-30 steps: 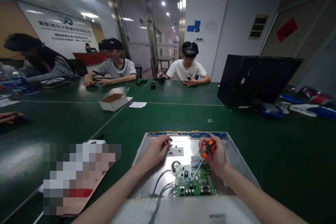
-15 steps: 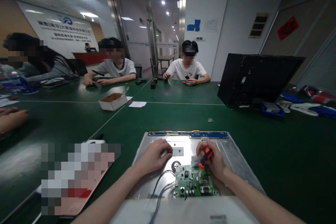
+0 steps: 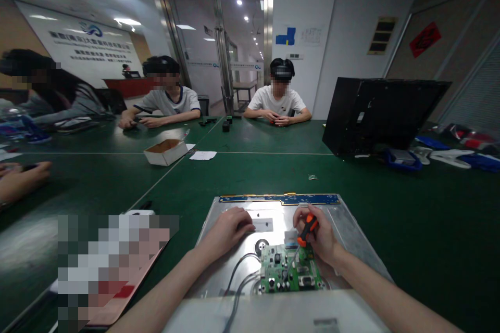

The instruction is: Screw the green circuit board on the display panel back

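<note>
Wall sign (image 3: 91,48), white: blue logo; Chinese characters, partly legible, apparently including "(南京)" and ending "有限公司"; lines beneath too blurred. Glass doors (image 3: 199,41): blue logos, small lettering unreadable. Red diamond-shaped paper (image 3: 425,40): one dark character, unclear.

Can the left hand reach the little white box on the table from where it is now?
Probably not without stretching: the white box sits well beyond the left hand, across the green table. Nothing seems to block the way, though.
</note>
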A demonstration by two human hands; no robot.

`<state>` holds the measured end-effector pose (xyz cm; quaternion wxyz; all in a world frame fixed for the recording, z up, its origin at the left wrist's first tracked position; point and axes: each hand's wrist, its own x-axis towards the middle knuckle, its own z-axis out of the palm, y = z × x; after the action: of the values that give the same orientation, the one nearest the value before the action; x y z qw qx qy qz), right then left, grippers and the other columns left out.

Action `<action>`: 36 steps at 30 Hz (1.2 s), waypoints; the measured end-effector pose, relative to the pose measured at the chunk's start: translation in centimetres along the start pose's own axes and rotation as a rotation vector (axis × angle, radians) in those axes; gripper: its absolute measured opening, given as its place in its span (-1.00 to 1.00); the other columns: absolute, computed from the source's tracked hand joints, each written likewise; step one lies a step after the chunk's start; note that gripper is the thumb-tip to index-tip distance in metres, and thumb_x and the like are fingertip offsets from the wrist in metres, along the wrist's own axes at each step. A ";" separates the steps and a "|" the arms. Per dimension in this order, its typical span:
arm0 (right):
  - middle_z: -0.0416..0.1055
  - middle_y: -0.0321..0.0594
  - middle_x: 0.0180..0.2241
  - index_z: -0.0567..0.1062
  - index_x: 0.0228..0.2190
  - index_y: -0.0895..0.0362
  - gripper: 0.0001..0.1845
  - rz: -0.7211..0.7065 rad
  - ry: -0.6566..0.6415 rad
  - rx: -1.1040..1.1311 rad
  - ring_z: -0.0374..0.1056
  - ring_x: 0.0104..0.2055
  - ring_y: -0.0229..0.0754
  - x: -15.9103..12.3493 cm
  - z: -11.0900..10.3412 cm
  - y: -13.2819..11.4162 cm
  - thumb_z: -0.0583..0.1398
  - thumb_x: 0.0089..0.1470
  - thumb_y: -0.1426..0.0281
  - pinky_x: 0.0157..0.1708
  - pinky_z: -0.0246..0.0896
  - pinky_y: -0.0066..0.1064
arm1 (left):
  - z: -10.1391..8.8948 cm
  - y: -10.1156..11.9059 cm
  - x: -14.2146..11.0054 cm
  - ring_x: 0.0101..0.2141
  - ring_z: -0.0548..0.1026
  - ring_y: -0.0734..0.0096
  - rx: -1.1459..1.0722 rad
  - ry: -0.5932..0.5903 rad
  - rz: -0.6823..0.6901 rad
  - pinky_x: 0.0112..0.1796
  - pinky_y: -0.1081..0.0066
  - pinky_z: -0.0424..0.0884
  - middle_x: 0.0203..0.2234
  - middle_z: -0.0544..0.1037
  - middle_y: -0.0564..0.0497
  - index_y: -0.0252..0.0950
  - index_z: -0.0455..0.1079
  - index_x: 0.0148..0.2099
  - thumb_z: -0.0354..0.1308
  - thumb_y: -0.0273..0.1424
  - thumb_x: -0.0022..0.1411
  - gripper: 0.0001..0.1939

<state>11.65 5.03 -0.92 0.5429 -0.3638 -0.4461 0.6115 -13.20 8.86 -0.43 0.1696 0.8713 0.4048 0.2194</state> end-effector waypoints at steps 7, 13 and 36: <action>-0.05 -0.44 -0.81 0.43 -0.66 0.17 -0.40 0.000 -0.004 -0.003 -0.22 -0.74 -0.40 0.1 -0.1 0.1 0.06 0.02 -0.09 -0.71 -0.35 -0.49 | -0.1 0.0 0.0 -0.39 0.40 0.30 -0.025 -0.023 -0.009 -0.33 0.38 0.28 -0.46 0.47 -0.01 -0.30 0.39 -0.36 0.11 -0.25 0.31 -0.75; -0.06 -0.45 -0.80 0.43 -0.66 0.17 -0.41 0.006 -0.004 -0.002 -0.22 -0.74 -0.40 0.0 0.0 0.0 0.07 0.02 -0.07 -0.71 -0.35 -0.49 | -0.3 1.1 -0.1 -0.42 0.39 0.36 -0.065 -0.048 -0.010 -0.36 0.42 0.27 -0.47 0.47 0.02 -0.29 0.38 -0.35 0.08 -0.31 0.32 -0.78; -0.04 -0.45 -0.79 0.43 -0.63 0.16 -0.42 0.022 -0.002 -0.020 -0.22 -0.73 -0.39 0.0 0.0 0.1 0.07 0.01 -0.08 -0.70 -0.33 -0.46 | 0.5 4.1 -0.5 -0.36 0.39 0.38 -0.279 -0.197 -0.016 -0.31 0.43 0.25 -0.44 0.45 0.05 -0.30 0.44 -0.34 0.14 -0.46 0.24 -0.90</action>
<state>11.62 5.01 -1.07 0.5319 -0.3734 -0.4486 0.6135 -10.64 5.90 0.92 0.3297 0.8534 0.3587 0.1855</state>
